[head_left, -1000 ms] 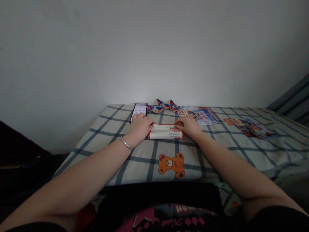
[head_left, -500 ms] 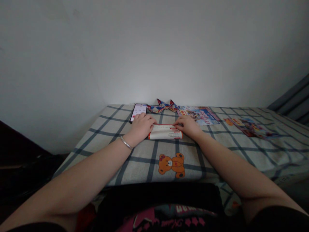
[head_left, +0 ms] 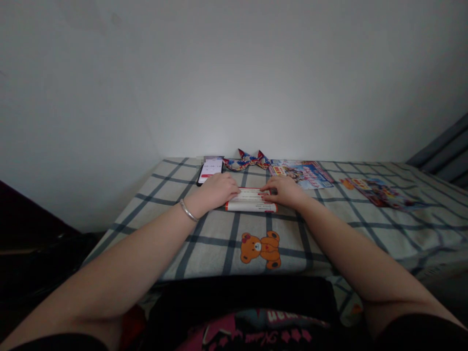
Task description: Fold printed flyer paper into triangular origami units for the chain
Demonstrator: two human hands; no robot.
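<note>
Paper (head_left: pixel 251 201) lies under your right hand (head_left: pixel 285 190), narrowly parted on its right end, and your left hand (head_left: pixel 217 188), grip unclear, near the phone (head_left: pixel 210 170).

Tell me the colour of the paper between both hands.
Paper: white with red edges, in the head view.

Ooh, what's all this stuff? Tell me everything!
tablecloth: one, grey-checked, middle
bear print: one whole, orange, cloth's front
folded paper: one, white and red, middle
phone: one, black-edged, back left
pointed folded piece: one, red-blue, beside phone
flyers: two, colourful, right
wall: one, pale grey, behind
ridged thing: one, grey, right edge
dark heap: unclear count, black, lower left
red patch: one, red, lower left
shirt: one, black with pink, bottom
bangle: one, silver, left wrist
left hand: one, bare, on paper's left
right hand: one, bare, on paper's right
</note>
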